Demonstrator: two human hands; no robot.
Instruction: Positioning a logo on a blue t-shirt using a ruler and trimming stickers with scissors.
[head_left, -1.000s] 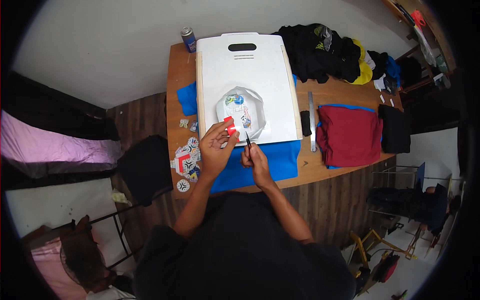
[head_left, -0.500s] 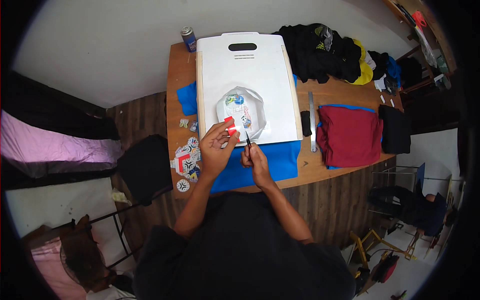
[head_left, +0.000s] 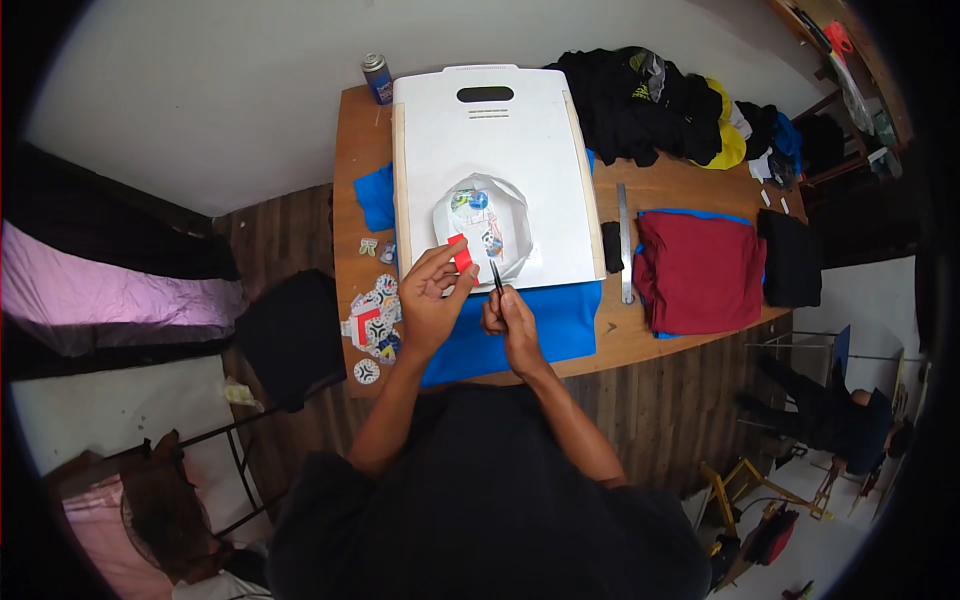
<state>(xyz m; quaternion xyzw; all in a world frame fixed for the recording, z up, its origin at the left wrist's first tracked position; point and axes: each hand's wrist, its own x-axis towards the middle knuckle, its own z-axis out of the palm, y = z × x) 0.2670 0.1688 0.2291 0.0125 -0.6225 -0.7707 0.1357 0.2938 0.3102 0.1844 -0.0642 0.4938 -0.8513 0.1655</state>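
Observation:
My left hand [head_left: 430, 298] pinches a small bright red strip [head_left: 462, 254] between thumb and fingers. Closed around a slim dark pointed tool, which looks like tweezers [head_left: 496, 274], is my right hand [head_left: 512, 325]; the tip points away from me, close beside the strip. Just beyond both hands a crumpled white plastic bag [head_left: 514, 222] lies on a large white board [head_left: 480, 145] with an oval handle slot. Small coloured printed pieces [head_left: 478, 200] show in the bag's mouth. A blue cloth [head_left: 550, 330] spreads under the board's near edge.
Loose printed cutouts [head_left: 377, 325] cluster on the wooden table [head_left: 352, 140] at left. A spray can [head_left: 377, 78] stands at the far left corner. To the right are a metal ruler [head_left: 625, 245], a folded maroon cloth [head_left: 700, 272] and piled black clothes [head_left: 625, 105]. Another person [head_left: 865, 430] is at far right.
Both hands stay almost in place, the red strip and the dark tool shifting only very slightly. At far right, the other person's legs have moved.

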